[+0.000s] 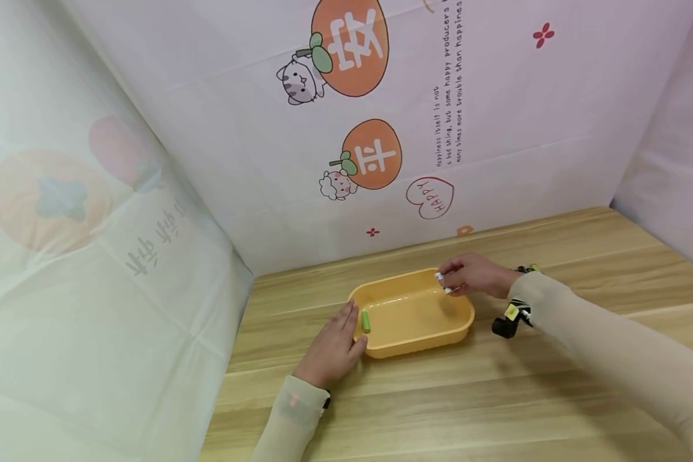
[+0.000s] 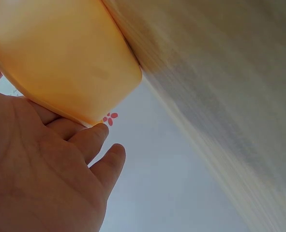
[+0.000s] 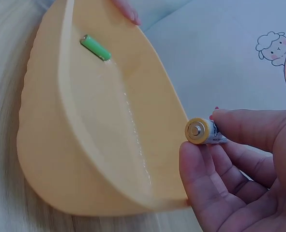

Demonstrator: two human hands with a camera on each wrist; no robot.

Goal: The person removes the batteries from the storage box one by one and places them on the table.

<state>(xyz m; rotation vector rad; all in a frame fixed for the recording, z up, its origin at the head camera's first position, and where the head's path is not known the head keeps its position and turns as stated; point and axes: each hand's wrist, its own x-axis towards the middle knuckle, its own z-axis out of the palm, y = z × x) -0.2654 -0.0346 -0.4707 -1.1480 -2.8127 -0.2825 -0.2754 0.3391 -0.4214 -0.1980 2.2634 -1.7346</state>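
A yellow oblong tray (image 1: pixel 416 343) stands on the wooden table, and a green battery (image 1: pixel 366 322) lies inside at its left end. My left hand (image 1: pixel 332 343) rests against the tray's left end, fingers extended along the rim; in the left wrist view they touch the rim from outside. Over the tray's far right corner is my right hand (image 1: pixel 476 276). Between thumb and fingers it pinches a white battery with a gold end (image 3: pixel 201 131), whose button terminal faces the right wrist camera. Most of that battery's body is hidden by the fingers.
Beyond my right wrist, a small dark item with a green bit (image 1: pixel 534 267) lies on the table (image 1: pixel 416 410), partly hidden by the sleeve. A black wrist camera (image 1: pixel 505 326) hangs below that wrist. Printed white cloth (image 1: pixel 254 160) stands behind and along both sides.
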